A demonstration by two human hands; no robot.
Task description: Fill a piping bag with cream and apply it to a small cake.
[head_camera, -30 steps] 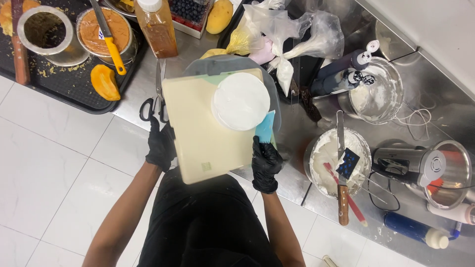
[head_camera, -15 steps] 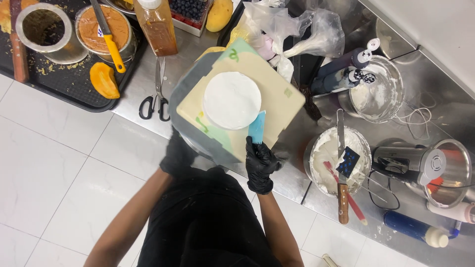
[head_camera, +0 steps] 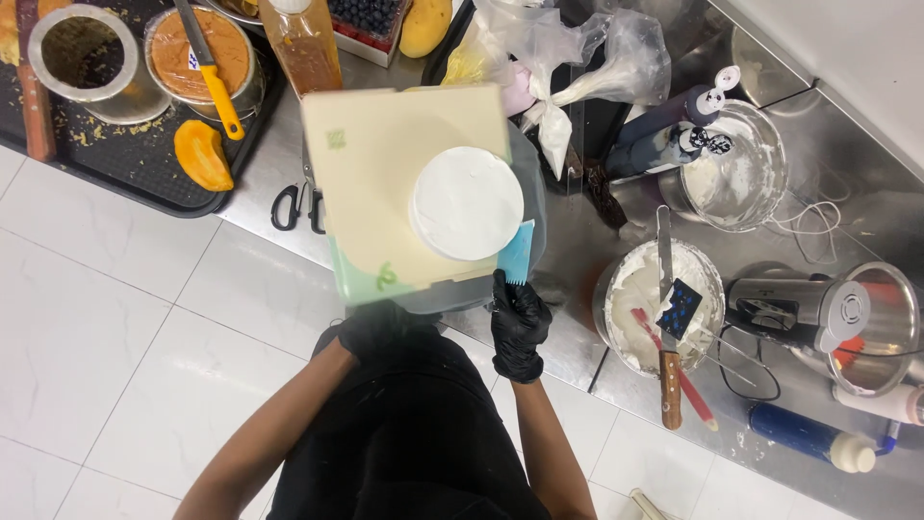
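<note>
Clear plastic punnet of blueberries (head_camera: 364, 17) at top edge of bench, red rim showing; tall bottle of amber liquid (head_camera: 302, 43) just left of it, white cap, label not readable; blue bottle with white cap (head_camera: 808, 438) lying on its side at lower right; crumpled clear plastic bags (head_camera: 577, 53) top centre; no signs or screens.

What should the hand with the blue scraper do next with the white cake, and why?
Probably keep the blue scraper pressed upright against the white cake's side while the left hand turns the cream board a little. The right hand holds the scraper right at the cake's edge, and the left sits under the board's near edge, so smoothing the side looks likely.
</note>
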